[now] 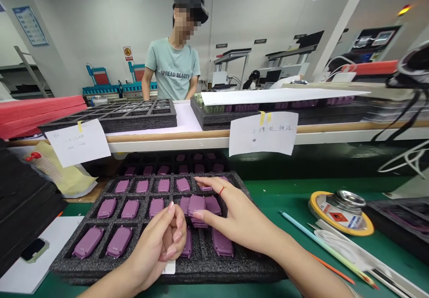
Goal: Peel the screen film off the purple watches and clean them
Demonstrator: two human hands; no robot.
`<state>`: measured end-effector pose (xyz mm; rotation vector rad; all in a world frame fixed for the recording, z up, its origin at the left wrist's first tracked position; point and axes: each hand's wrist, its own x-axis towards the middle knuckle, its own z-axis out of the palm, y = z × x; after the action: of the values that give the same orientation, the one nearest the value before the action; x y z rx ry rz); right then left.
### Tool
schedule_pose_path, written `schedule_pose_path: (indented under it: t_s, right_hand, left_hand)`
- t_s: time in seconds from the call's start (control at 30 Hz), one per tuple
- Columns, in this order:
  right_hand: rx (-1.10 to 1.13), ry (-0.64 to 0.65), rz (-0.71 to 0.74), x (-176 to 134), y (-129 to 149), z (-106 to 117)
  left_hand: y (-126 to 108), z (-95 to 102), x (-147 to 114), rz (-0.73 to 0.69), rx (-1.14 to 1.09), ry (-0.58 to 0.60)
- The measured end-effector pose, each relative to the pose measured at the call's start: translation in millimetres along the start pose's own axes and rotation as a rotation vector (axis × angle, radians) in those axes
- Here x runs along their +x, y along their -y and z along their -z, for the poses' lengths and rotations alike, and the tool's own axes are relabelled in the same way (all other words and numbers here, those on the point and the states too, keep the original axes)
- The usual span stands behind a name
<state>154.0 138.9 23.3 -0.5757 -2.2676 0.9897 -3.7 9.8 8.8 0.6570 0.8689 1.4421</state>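
My left hand (160,241) is over the front middle of a black foam tray (134,269). Its fingers curl in towards the thumb, and nothing shows between them. My right hand (239,211) reaches in from the right, with thumb and fingers apart. Its thumb tip is at the lower edge of a purple case (196,204), which lies on top of other purple cases heaped in the tray. More small rounded cases, such as one purple piece (119,241) at the front left, sit singly in the compartments. A white label (170,267) shows partly below my left hand.
Above the tray runs a shelf (201,143) with foam trays and hanging paper notes. At right lie a yellow-rimmed round tin (342,213), a light blue pen (311,235) and tweezers. A dark-screened device (34,249) rests on white paper at left. A person stands behind the shelf.
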Motion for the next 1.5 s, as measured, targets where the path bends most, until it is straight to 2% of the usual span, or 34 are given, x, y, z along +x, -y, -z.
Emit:
schedule_pose_path:
  t_s: [0.13,0.3,0.37,0.43,0.57,0.63,0.73,0.97,1.27,1.37,1.5]
  right_hand:
    - [0.280,-0.062,-0.105,8.8,-13.9,-4.5]
    - [0.403,-0.038,-0.179,20.8,-40.0,-10.4]
    - [0.431,-0.040,-0.190,21.5,-43.2,-11.0]
    - [0.449,-0.039,-0.194,20.8,-42.8,-11.5]
    - [0.479,-0.036,-0.226,21.1,-43.4,-13.7]
    - [0.496,-0.041,-0.250,23.2,-46.9,-15.3]
    - [0.518,-0.051,-0.276,26.2,-52.3,-17.6]
    - [0.527,-0.036,-0.280,26.3,-54.8,-19.1]
    - [0.484,-0.001,-0.269,28.0,-58.6,-20.4]
    - [0.465,0.005,-0.257,27.0,-58.1,-20.6]
    - [0.440,0.010,-0.250,25.1,-56.3,-20.3]
  left_hand:
    - [0.8,-1.8,-2.0,-0.025,0.077,-0.018]
    - [5.7,-5.9,-4.1,-0.100,0.283,-0.098]
    - [5.4,-7.4,-5.3,-0.167,0.476,-0.154]
    - [1.0,-9.5,-7.0,-0.256,0.774,-0.209]
    - [-18.7,-19.4,-7.1,-0.398,1.317,-0.265]
    - [-28.7,-28.3,-2.7,-0.348,1.492,-0.242]
    - [-36.3,-42.9,9.8,-0.187,1.709,-0.189]
    - [-30.1,-55.7,38.6,-0.106,1.836,-0.185]
    - [-38.8,-75.8,39.4,0.010,1.973,-0.058]
    - [-39.5,-72.8,36.5,-0.007,1.972,-0.040]
    - [-46.5,-59.3,31.2,-0.061,1.927,-0.082]
